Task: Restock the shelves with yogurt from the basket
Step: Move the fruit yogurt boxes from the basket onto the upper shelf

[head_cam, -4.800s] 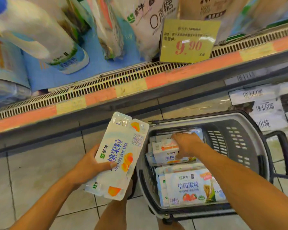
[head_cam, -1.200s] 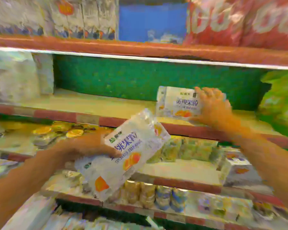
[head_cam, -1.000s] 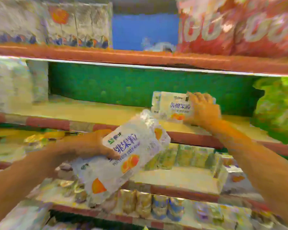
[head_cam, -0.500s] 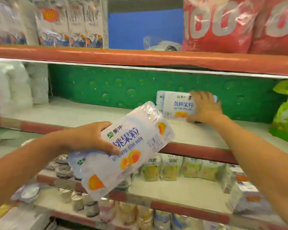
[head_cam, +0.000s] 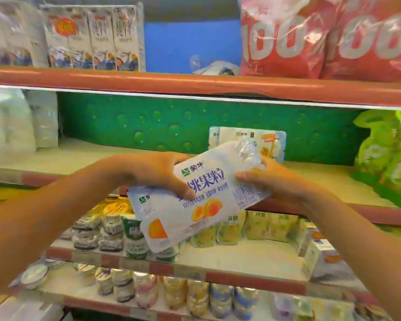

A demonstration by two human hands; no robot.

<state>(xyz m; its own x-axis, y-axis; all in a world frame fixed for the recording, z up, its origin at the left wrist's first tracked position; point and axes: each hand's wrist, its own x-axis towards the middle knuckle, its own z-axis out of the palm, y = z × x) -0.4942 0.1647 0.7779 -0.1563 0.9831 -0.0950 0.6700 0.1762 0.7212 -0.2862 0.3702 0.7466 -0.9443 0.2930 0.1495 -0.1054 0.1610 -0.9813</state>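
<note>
Two hands: left hand, right hand, gripping one yogurt pack

White yogurt pack with orange peach print, green droplet-patterned back panel, red bags

We see the middle shelf bare across its left and centre, open to a hand between the white packs at far left and the yogurt pack standing against the green back panel. Green bags block the right end. The shelf above limits headroom. The lower shelves are crowded with cups.
</note>
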